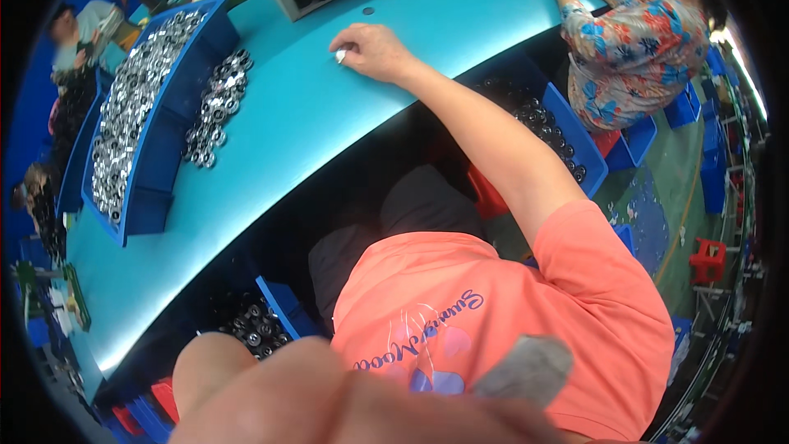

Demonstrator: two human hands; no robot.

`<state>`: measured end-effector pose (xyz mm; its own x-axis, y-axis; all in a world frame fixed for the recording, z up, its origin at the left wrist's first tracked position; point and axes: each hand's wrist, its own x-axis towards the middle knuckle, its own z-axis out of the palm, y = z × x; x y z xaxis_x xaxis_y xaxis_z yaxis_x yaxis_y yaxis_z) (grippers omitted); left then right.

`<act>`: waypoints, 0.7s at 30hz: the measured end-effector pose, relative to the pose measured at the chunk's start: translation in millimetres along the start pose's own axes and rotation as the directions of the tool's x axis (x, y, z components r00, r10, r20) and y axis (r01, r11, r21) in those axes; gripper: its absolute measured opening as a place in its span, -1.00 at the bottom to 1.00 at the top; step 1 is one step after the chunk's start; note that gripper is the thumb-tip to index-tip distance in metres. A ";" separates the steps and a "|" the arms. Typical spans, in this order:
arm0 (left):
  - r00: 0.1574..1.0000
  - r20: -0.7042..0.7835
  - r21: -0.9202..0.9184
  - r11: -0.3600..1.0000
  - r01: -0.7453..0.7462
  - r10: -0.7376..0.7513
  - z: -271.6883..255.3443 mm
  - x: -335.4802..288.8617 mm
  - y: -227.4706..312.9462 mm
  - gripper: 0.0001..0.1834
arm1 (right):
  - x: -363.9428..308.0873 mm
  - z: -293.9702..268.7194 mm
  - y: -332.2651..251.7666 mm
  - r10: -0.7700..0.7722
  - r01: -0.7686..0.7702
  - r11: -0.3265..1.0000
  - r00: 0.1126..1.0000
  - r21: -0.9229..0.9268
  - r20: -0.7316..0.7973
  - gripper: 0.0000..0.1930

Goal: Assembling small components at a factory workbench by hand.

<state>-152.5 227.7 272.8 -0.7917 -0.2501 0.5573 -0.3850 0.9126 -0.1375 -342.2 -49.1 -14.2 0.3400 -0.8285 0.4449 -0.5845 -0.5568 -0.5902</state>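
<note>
My right hand (pixel 374 51) rests on the turquoise tabletop (pixel 283 111) with its fingers curled. A small white piece (pixel 340 56) shows at its fingertips; I cannot tell whether it is held or is a finger covering. Just beyond that hand lies a small dark disc (pixel 368 11). My left hand (pixel 329 399) is raised very close to the view, large and blurred along the lower edge. A grey, cloth-like piece (pixel 530 370) sticks up beside it, perhaps a covering on a finger. The left fingers are mostly hidden.
At the left stands a blue bin (pixel 152 173) full of shiny metal ring-shaped parts, with a loose pile (pixel 218 107) beside it. A framed opening (pixel 292 4) rises at the back. Blue bins (pixel 575 127) of dark parts sit below the table edge. A co-worker (pixel 633 57) works at the right.
</note>
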 end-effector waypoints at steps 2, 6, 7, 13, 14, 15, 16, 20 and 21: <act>1.000 0.000 -0.004 1.000 -0.001 0.001 0.1 0.5 -1.1 -0.80 | 1.1 -4.0 1.8 0.035 -0.035 0.999 0.999 0.019 0.008 -0.80; 1.000 0.004 -0.006 1.000 0.004 -0.004 1.1 1.4 -1.2 -0.82 | 2.1 -2.6 2.7 0.016 -0.016 1.000 1.000 0.013 0.006 -0.81; 1.000 -0.002 -0.017 1.000 -0.005 0.005 2.2 4.3 -0.3 -0.82 | 0.5 -4.5 5.6 0.019 -0.019 1.000 1.000 0.005 0.000 -0.81; 0.999 0.017 0.006 0.999 0.032 -0.032 -5.5 10.1 4.7 -0.85 | 10.9 0.6 -7.2 -0.014 0.014 1.000 1.000 0.025 0.018 -0.80; 0.999 0.017 0.009 0.999 0.035 -0.035 -6.7 9.9 5.6 -0.85 | 11.1 2.4 -8.6 -0.017 0.016 0.999 1.000 0.033 0.026 -0.80; 0.999 0.018 0.011 0.999 0.040 -0.040 -7.8 9.3 6.8 -0.86 | 13.7 4.2 -10.5 -0.006 0.004 0.998 0.999 0.057 0.045 -0.80; 1.000 0.006 -0.023 1.000 0.011 -0.011 -1.6 9.7 -0.8 -0.86 | 7.7 -5.9 -1.2 0.047 -0.049 0.997 0.998 0.054 0.040 -0.80; 1.000 0.027 -0.057 0.998 -0.001 0.002 -4.3 9.5 -4.8 -0.88 | 1.0 -10.1 2.5 0.054 -0.054 0.997 0.998 0.053 0.015 -0.79; 0.999 0.045 -0.044 0.999 0.017 -0.015 -12.1 10.4 -1.4 -0.88 | 6.5 -4.2 -5.6 0.019 -0.021 0.999 0.999 0.043 0.027 -0.79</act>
<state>-154.5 227.7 288.7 -0.8064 -0.2785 0.5216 -0.3774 0.9215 -0.0915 -339.9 -51.2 -5.1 0.3486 -0.8405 0.4148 -0.5591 -0.5417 -0.6277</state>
